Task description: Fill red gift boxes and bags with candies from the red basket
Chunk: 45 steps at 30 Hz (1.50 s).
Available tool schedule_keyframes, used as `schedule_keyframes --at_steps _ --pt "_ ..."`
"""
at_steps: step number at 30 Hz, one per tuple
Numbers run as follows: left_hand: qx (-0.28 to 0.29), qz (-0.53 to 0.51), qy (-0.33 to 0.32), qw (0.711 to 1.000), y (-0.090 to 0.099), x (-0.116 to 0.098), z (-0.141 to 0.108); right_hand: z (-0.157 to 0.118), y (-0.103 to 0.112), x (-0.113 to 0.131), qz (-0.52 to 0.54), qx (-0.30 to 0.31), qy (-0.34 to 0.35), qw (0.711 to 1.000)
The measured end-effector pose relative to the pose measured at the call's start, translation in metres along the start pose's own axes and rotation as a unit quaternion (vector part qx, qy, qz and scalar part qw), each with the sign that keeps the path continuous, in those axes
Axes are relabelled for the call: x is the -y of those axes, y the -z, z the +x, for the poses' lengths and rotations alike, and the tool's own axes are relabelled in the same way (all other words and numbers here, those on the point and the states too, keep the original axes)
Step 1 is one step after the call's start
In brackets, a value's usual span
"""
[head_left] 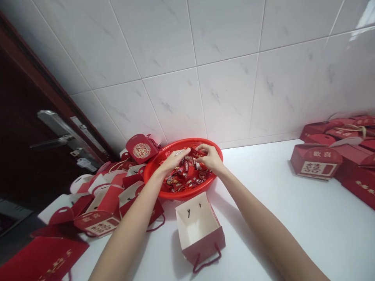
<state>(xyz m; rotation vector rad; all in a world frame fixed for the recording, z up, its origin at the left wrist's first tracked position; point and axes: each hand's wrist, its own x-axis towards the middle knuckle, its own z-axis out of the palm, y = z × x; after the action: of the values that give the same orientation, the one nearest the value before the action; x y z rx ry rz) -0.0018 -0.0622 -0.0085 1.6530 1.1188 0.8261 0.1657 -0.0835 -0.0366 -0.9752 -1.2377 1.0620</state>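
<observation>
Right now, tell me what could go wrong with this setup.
The left forearm crosses close to the crowded open boxes at left; drawing back, it might knock one over. The open box stands right beside the red basket and could get bumped. The wrapped pieces lie loose, so some might spill if the basket tips.

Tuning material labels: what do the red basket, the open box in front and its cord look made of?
Red basket: likely plastic, glossy, perforated wall. Open box: probably card, fairly matte, thin folded walls. Cord: maybe textile, dull, curving softly; fibre unclear.
</observation>
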Motion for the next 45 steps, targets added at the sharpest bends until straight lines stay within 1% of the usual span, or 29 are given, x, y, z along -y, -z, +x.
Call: schedule_keyframes --at_steps 4,6,8,11,13,14,16,18,19,22,26,30,33,35,37,39,42,45 --pt "0.050 0.006 0.046 0.998 0.000 0.002 0.000 0.001 0.002 -0.001 -0.013 -0.010 0.065 0.998" --pt "0.069 -0.003 0.034 0.997 0.000 0.001 -0.001 0.001 0.003 -0.001 -0.015 -0.010 0.091 0.996" --pt "0.055 -0.018 0.006 0.998 -0.001 -0.002 -0.002 0.001 0.004 -0.001 -0.006 -0.008 0.096 0.995" --pt "0.017 -0.041 -0.018 0.999 -0.002 -0.005 -0.005 0.003 0.003 -0.002 0.023 -0.043 0.082 0.995" --pt "0.010 -0.043 -0.024 0.999 -0.003 -0.005 -0.005 0.004 0.002 -0.002 0.052 -0.069 0.049 0.995" --pt "0.004 -0.042 -0.030 0.999 -0.003 -0.005 -0.005 0.005 0.002 -0.002 0.069 -0.066 0.031 0.995" --pt "-0.011 -0.039 -0.045 0.998 -0.004 -0.005 -0.006 0.004 0.001 0.000 0.105 -0.036 0.006 0.994" --pt "-0.019 -0.028 -0.053 0.998 -0.004 -0.004 -0.006 0.003 0.001 0.002 0.137 -0.008 0.004 0.991" --pt "-0.017 -0.019 -0.054 0.998 -0.005 -0.004 -0.006 0.002 0.002 0.003 0.148 -0.003 0.007 0.989" --pt "0.002 -0.006 -0.043 0.999 -0.006 -0.005 -0.008 0.001 0.003 0.005 0.161 -0.021 0.011 0.987" --pt "0.025 -0.014 -0.025 0.999 -0.006 -0.004 -0.007 0.003 0.004 0.005 0.194 -0.045 -0.009 0.980" --pt "0.049 0.006 -0.021 0.999 -0.002 0.001 -0.003 0.005 0.004 0.005 0.213 -0.063 -0.021 0.975" --pt "0.053 0.048 -0.010 0.997 0.000 0.008 0.001 0.006 0.003 0.005 0.223 -0.088 -0.022 0.971" --pt "0.046 0.098 0.011 0.994 0.001 0.013 0.003 0.006 0.003 0.005 0.238 -0.102 -0.021 0.966" --pt "0.039 0.157 0.043 0.986 0.004 0.017 0.006 0.007 0.002 0.005 0.256 -0.109 -0.021 0.960" --pt "0.044 0.233 0.065 0.969 0.006 0.020 0.010 0.007 0.002 0.006 0.264 -0.108 -0.022 0.958" --pt "0.051 0.320 0.061 0.944 0.009 0.019 0.023 0.007 0.003 0.006 0.254 -0.113 -0.026 0.960" --pt "0.041 0.347 0.049 0.936 0.008 0.016 0.041 0.006 0.004 0.007 0.244 -0.131 -0.029 0.961"
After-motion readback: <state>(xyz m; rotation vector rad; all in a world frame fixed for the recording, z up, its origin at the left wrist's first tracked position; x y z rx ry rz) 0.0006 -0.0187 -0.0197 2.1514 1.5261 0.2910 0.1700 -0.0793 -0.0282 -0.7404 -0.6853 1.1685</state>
